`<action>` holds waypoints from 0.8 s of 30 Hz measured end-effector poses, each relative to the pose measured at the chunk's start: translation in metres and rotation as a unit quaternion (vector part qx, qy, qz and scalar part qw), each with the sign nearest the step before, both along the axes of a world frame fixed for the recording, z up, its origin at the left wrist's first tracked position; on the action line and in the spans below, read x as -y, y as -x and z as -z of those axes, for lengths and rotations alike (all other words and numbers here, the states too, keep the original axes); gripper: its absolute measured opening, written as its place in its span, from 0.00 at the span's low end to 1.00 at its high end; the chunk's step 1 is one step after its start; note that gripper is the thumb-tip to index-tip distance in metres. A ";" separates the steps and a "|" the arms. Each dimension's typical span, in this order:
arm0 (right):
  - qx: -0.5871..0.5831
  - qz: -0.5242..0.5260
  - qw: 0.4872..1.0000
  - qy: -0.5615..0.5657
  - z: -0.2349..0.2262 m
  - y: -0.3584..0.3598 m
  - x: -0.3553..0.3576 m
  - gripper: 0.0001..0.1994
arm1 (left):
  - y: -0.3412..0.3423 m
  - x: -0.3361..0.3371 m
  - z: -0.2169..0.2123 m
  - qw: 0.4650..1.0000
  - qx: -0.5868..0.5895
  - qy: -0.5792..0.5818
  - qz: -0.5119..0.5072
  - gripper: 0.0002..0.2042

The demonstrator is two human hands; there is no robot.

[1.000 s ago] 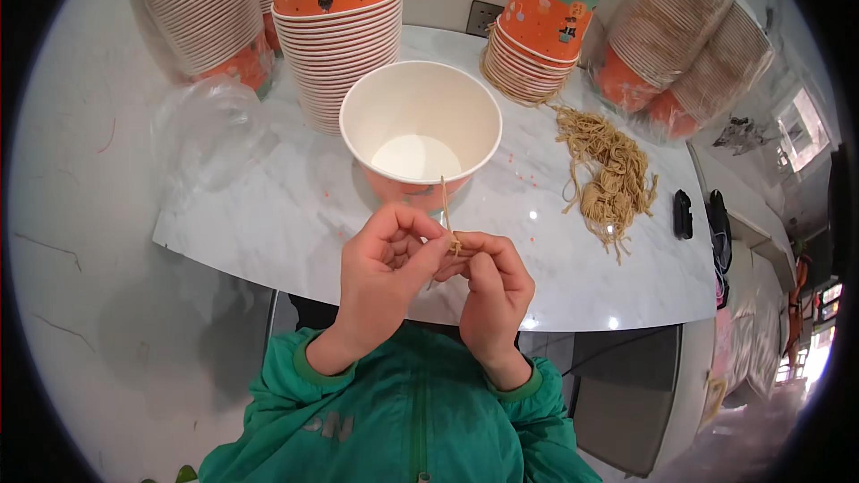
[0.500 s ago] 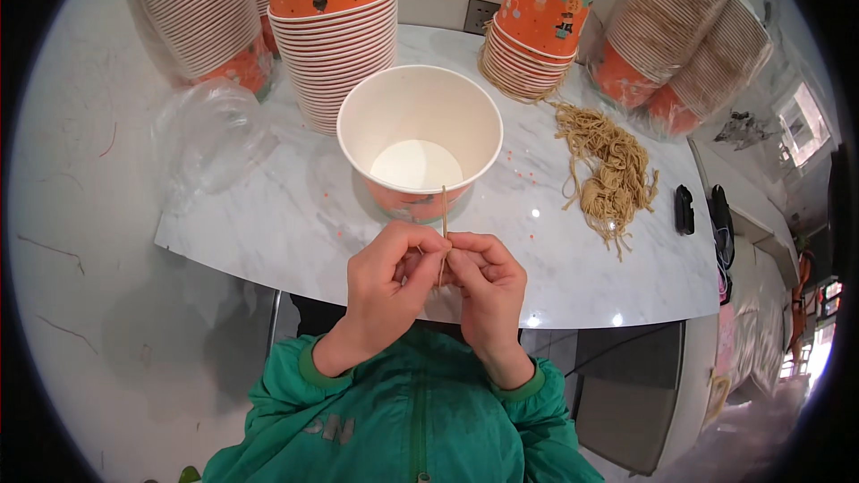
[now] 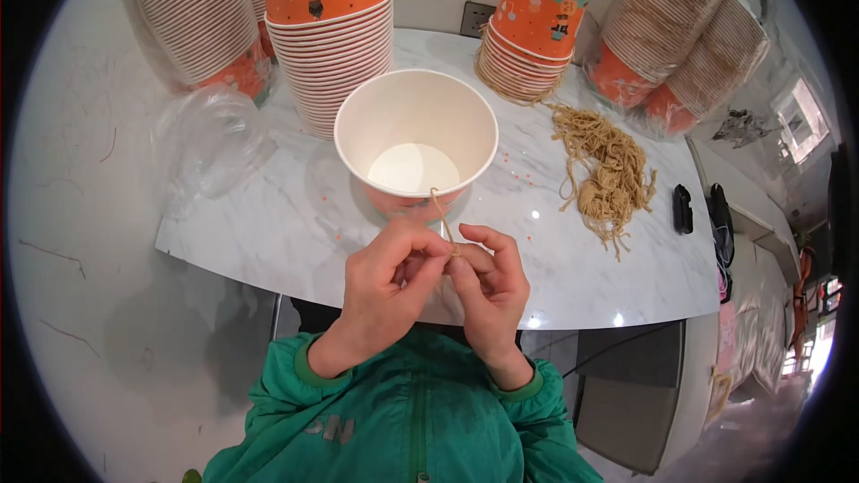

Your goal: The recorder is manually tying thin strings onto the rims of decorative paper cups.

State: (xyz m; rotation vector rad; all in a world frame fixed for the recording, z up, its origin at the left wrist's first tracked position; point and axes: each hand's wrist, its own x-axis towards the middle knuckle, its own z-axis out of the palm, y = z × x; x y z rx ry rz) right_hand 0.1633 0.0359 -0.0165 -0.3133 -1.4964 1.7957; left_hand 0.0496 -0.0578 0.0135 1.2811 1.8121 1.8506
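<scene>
Both hands meet just in front of a large white-lined paper bucket near the table's front edge. A short length of tan twine rises from between the fingertips, its upper end bent over close to the bucket's front rim. My left hand is closed, thumb and index finger pinching the twine. My right hand pinches it at a small loop, the index finger raised a little. The lower part of the twine is mostly hidden by the fingers. Inside, the bucket shows only its white bottom.
Behind the bucket stands a tall stack of orange paper buckets. A shorter stack has twine around its base. A tangled heap of twine lies at the right, beside a small black object. Clear plastic wrap lies at the left.
The twine's top end stood straight and now bends over, with a small loop at the fingertips. My right index finger has lifted. The left hand has barely moved.
</scene>
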 end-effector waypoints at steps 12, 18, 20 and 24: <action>0.019 0.036 0.997 -0.070 0.007 0.000 0.002 0.18 | 0.009 -0.003 -0.007 0.967 0.246 0.002 0.073 0.09; 0.048 0.087 0.970 -0.222 0.006 -0.001 0.001 0.18 | 0.006 -0.009 -0.011 0.970 0.223 0.050 0.079 0.07; 0.052 0.100 0.964 -0.242 0.006 -0.002 0.001 0.18 | 0.005 -0.009 -0.009 0.971 0.219 0.061 0.071 0.06; 0.039 0.094 0.977 -0.187 0.010 -0.001 0.001 0.17 | 0.004 -0.010 -0.007 0.995 -0.083 -0.005 -0.061 0.05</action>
